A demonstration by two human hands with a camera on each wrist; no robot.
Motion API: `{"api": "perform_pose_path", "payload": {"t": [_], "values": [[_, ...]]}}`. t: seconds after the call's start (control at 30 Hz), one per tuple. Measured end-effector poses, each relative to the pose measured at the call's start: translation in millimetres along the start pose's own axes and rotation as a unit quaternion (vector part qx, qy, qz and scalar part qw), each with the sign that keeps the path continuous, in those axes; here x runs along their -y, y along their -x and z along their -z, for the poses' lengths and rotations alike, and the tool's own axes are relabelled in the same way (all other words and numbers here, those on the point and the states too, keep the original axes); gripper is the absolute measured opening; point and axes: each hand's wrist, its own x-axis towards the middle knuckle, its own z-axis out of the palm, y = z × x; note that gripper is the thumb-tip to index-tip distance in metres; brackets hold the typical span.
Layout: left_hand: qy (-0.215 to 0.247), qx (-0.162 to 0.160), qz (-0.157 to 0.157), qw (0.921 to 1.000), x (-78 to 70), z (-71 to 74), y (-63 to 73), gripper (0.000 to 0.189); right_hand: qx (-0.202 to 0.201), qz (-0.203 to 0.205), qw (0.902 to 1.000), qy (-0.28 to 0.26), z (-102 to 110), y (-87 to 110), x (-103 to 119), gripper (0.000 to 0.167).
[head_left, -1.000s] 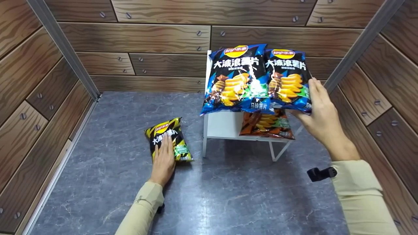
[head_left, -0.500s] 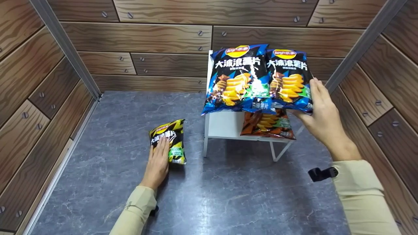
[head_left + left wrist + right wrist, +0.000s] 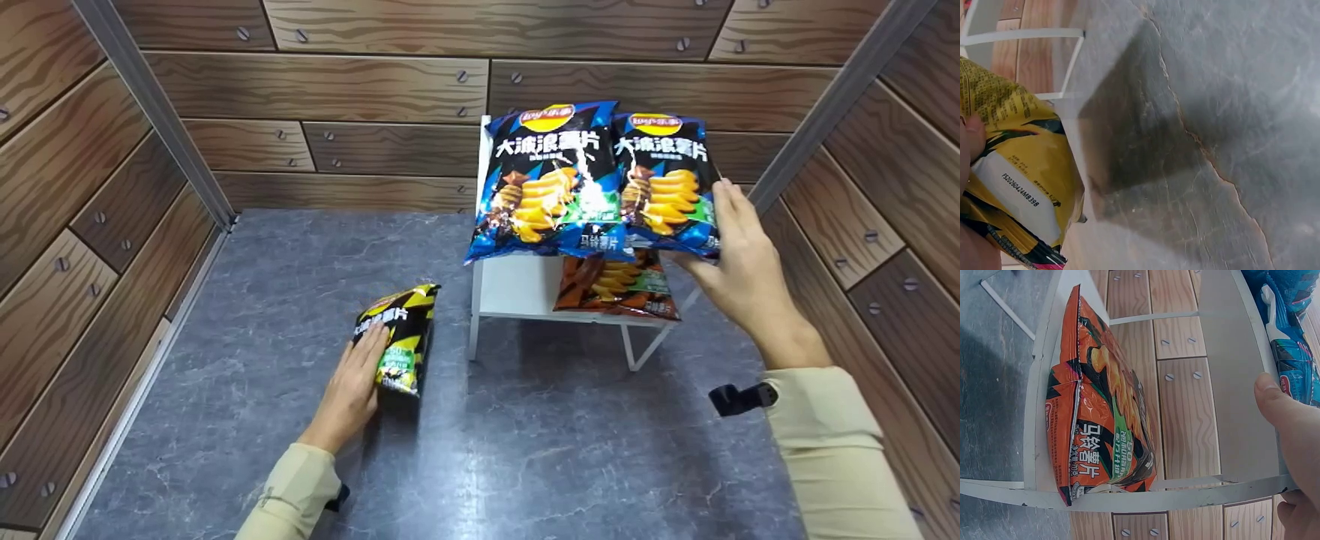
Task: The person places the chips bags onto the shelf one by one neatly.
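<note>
My left hand (image 3: 346,390) grips a yellow and black bag of potato chips (image 3: 403,341) and holds it tilted over the floor. Its yellow back (image 3: 1022,135), with a thumb on it, fills the left of the left wrist view. My right hand (image 3: 750,274) rests against the right side of a blue and black chip bag (image 3: 664,199) on the upper level of a white rack (image 3: 514,289). Another blue chip bag (image 3: 551,180) lies just left of it. In the right wrist view, the thumb (image 3: 1275,396) touches the blue packaging (image 3: 1292,363) by the shelf edge.
An orange chip bag (image 3: 1103,422) lies on the rack's lower shelf, partly hidden by the blue bags from above. Grey marbled floor (image 3: 262,315) surrounds the rack. Wood-patterned walls (image 3: 360,82) enclose the back and both sides.
My left hand has lifted the yellow bag off the floor, drawn it slightly nearer and tilted it so its right edge shows. The right hand stays on the blue bag.
</note>
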Motion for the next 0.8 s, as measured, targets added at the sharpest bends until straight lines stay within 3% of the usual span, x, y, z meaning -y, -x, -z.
{"api": "perform_pose_path", "payload": {"t": [0.27, 0.6, 0.8], "values": [[0.013, -0.029, -0.063, 0.9975, -9.7, 19.4, 11.8, 0.078, 0.003, -0.003, 1.0, 0.001, -1, -1.0, -1, 0.093], [0.015, -0.007, -0.12, 0.9926, -29.2, 41.9, 20.3, 0.086, 0.003, -0.004, 1.0, -0.003, -1, -0.4, -1, 0.094], [0.013, -0.005, -0.131, 0.9913, -42.0, 50.5, 21.9, 0.084, -0.003, 0.003, 1.0, -0.003, -1, -0.9, -1, 0.094]]}}
